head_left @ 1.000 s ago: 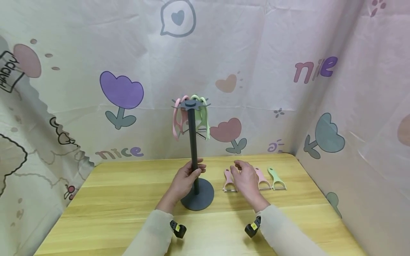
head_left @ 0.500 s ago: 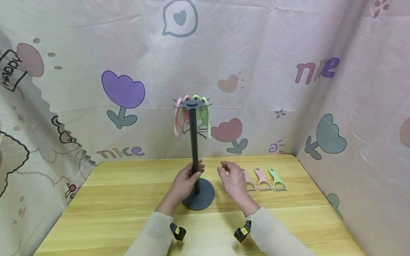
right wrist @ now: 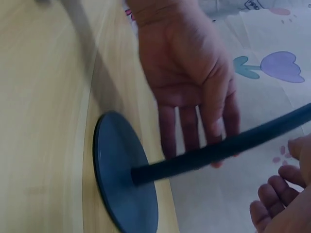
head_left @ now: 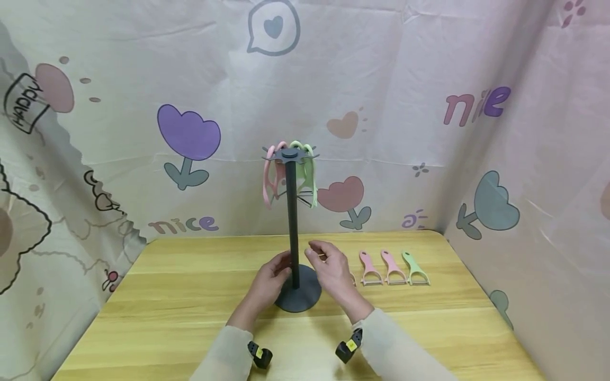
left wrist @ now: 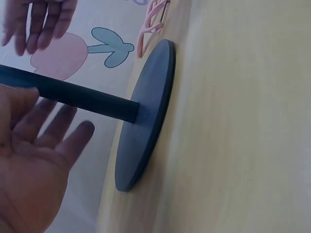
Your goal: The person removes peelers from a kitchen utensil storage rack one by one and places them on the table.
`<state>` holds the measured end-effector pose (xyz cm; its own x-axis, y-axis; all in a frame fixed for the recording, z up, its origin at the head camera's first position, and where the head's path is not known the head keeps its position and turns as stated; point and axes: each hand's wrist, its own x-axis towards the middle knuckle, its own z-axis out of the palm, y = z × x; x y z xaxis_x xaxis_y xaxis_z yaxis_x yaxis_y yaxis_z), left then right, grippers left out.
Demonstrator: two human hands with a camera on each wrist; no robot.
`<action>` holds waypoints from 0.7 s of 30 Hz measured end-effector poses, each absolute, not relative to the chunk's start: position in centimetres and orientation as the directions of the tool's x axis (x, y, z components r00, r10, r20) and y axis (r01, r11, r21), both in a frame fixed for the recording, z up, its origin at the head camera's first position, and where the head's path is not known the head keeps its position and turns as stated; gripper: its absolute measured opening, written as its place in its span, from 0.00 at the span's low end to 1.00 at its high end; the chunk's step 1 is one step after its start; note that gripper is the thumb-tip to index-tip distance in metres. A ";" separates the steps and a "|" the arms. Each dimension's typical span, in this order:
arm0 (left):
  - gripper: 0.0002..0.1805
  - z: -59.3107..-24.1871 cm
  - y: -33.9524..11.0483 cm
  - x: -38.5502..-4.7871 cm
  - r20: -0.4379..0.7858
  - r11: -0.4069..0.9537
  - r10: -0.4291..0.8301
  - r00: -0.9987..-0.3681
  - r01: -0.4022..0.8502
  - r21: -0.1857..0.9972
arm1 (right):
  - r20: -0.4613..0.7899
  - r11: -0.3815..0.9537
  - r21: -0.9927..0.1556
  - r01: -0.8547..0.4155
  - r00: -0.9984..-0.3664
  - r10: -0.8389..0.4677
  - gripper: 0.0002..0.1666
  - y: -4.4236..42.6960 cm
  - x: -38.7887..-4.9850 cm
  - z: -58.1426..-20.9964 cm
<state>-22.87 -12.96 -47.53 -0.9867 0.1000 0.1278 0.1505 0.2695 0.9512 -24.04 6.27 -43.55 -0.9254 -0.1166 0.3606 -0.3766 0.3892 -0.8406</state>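
Observation:
A black stand (head_left: pixel 293 222) rises upright from a round base (head_left: pixel 303 297). Pink peelers (head_left: pixel 268 182) and green peelers (head_left: pixel 313 182) hang from hooks around its top. My left hand (head_left: pixel 264 284) is beside the lower pole, its fingers loosely extended behind it; in the right wrist view that hand (right wrist: pixel 187 73) appears relaxed, and whether it touches the pole is unclear. To the right of the pole is my right hand (head_left: pixel 333 269), fingers relaxed and holding nothing. It hides most of one pink peeler (head_left: pixel 353 279) on the table.
Two pink peelers, the nearer (head_left: pixel 366 260) and the farther (head_left: pixel 389 260), lie right of my right hand. A green peeler (head_left: pixel 411 260) ends the row. The wooden table (head_left: pixel 190 296) meets a patterned cloth backdrop (head_left: pixel 238 211) behind and at both sides.
My right hand has moved left from above the row of peelers toward the stand. My left hand has loosened from the pole and slid slightly lower. The view has shifted slightly.

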 end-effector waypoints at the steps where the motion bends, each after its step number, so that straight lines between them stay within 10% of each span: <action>1: 0.23 -47.7 -13.1 -22.8 0.135 0.280 0.083 -0.987 0.153 0.948 | 0.349 0.365 -0.853 -0.372 -0.928 -0.131 0.19 6.1 -24.0 -43.5; 21: 0.16 -49.7 -14.4 -21.2 0.134 0.265 -0.052 -0.990 0.116 0.957 | 0.255 0.048 -0.957 -0.285 -0.911 -0.324 0.19 3.6 -25.3 -43.6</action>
